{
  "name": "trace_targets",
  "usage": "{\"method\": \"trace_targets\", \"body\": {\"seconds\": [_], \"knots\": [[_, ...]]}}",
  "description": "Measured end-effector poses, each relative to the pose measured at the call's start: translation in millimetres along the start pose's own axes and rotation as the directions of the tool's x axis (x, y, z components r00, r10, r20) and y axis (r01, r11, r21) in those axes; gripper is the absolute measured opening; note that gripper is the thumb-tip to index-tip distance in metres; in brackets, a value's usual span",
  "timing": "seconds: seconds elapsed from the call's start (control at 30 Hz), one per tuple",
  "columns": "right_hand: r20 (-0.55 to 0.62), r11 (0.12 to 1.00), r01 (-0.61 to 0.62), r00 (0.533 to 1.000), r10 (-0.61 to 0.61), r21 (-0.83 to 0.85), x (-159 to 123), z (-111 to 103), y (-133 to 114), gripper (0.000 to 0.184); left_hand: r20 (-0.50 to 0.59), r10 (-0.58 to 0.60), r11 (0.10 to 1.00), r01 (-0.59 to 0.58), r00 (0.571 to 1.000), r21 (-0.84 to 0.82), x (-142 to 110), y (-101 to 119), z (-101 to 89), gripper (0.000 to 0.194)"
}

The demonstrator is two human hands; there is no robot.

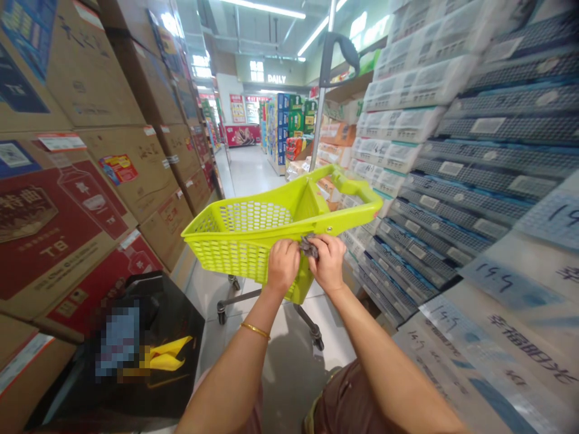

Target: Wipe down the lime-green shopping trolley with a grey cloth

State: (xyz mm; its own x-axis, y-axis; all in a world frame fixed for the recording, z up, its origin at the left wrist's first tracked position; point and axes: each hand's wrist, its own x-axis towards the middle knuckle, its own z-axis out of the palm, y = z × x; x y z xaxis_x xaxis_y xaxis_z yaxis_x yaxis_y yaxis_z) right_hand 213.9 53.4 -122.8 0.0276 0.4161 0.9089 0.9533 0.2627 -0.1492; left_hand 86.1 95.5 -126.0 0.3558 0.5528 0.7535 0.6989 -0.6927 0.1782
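A lime-green plastic shopping cart [235, 256] with mesh sides stands right in front of me, its looped handle [373, 202] pointing to the right. My right hand [328, 262] pinches a crumpled grey rag [308, 246] against the cart's side, just under the rim and the handle joint. Close beside it, my left hand [283, 265] is closed with curled fingers at the mesh wall. What those left fingers hold, if anything, is hidden. The cart basket looks bare inside where I can see it.
Stacked cardboard cartons [131, 163] line the left. Wrapped packs [434, 199] rise high on the right. A black bag [181, 307] lies at lower left. A metal pole with a dark grey handle [332, 66] stands behind the cart. Caster wheels [221, 313] rest on the tiled floor.
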Motion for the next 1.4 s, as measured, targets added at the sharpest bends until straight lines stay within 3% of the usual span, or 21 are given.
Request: {"method": "trace_targets", "body": {"seconds": [0.1,0.27,0.47,0.6,0.83,1.2,1.3,1.4], "knots": [[-0.032,1.000,-0.003,0.999,0.002,-0.013,7,3,2,0.029,-0.121,-0.027,0.999,0.023,0.992,-0.037,6,2,0.8,0.029],[0.021,0.998,0.068,0.997,-0.068,0.000,0,7,-1,0.024,-0.278,-0.033,0.999,0.032,0.960,-0.010,17,2,2.6,0.028],[0.179,0.998,0.056,0.982,-0.056,0.009,-11,9,-7,0.022,-0.297,-0.044,0.998,0.055,0.954,0.027,26,1,6.4,0.025],[0.126,0.998,0.064,0.990,-0.061,-0.023,0,6,-6,0.024,-0.334,-0.082,0.995,0.096,0.939,0.027,32,3,2.5,0.025],[-0.082,0.997,0.027,0.996,-0.033,-0.066,22,6,3,0.028,-0.190,-0.123,0.992,0.118,0.974,-0.040,39,3,1.0,0.031],[0.145,0.986,0.144,0.981,-0.131,-0.085,-11,21,2,0.020,-0.161,-0.134,0.991,0.130,0.978,-0.036,41,-2,8.0,0.031],[0.139,0.977,0.201,0.972,-0.190,-0.072,-8,19,3,0.015,-0.180,-0.142,0.990,0.135,0.973,-0.050,41,-3,8.4,0.030],[0.041,0.972,0.220,0.975,-0.217,-0.085,9,14,4,0.013,-0.188,-0.147,0.987,0.130,0.971,-0.098,41,-2,6.9,0.030]]}}
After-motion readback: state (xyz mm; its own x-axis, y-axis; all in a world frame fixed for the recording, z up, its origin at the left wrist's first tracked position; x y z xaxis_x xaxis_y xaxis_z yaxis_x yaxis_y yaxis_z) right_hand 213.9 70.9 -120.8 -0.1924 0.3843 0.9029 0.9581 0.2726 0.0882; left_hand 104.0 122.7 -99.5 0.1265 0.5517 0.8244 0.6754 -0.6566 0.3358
